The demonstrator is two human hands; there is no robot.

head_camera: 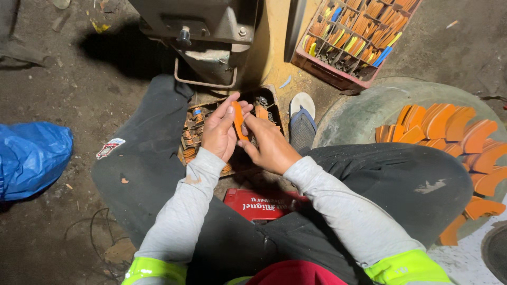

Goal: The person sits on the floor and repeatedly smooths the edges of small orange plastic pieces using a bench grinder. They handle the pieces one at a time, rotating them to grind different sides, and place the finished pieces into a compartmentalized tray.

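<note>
Both the left hand (pixel 219 132) and right hand (pixel 269 148) pinch one smooth, curved orange plastic piece (pixel 238 120).

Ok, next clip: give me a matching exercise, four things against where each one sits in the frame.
Things:
1. orange piece
2. blue bag
3. divided crate
4. red crate

Places:
A. top right, full of orange pieces
B. far left on the floor
C. between the left hand and right hand
D. under the forearms, between the legs

Pairs: 1-C, 2-B, 3-A, 4-D
</note>
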